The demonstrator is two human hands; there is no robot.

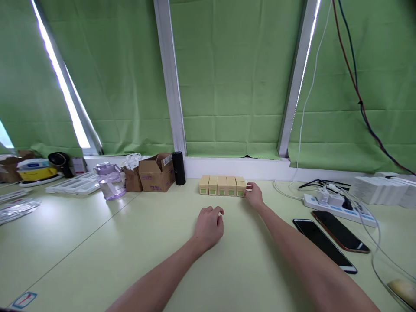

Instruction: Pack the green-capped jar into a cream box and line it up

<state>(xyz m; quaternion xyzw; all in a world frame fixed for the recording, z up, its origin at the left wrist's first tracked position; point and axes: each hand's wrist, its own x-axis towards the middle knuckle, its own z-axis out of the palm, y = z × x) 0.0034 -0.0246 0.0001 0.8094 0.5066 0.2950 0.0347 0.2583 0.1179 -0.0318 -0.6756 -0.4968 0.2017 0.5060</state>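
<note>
Several small tan boxes [222,186] with pale green labels stand side by side in a row at the back middle of the table. At the row's right end, my right hand [254,195] has its fingers at the side of the last box [241,186]; the fingers are curled against it. My left hand [209,226] rests on the table in front of the row, apart from the boxes. Its fingers are loosely curled with a gap between thumb and index finger, and nothing shows in it.
A cardboard box [156,175], a black cylinder [178,168] and a purple jug [110,181] stand left of the row. To the right lie a power strip [339,209] with cables and two phones, one white-edged [325,245], one dark [340,231]. White boxes [373,189] are farther right.
</note>
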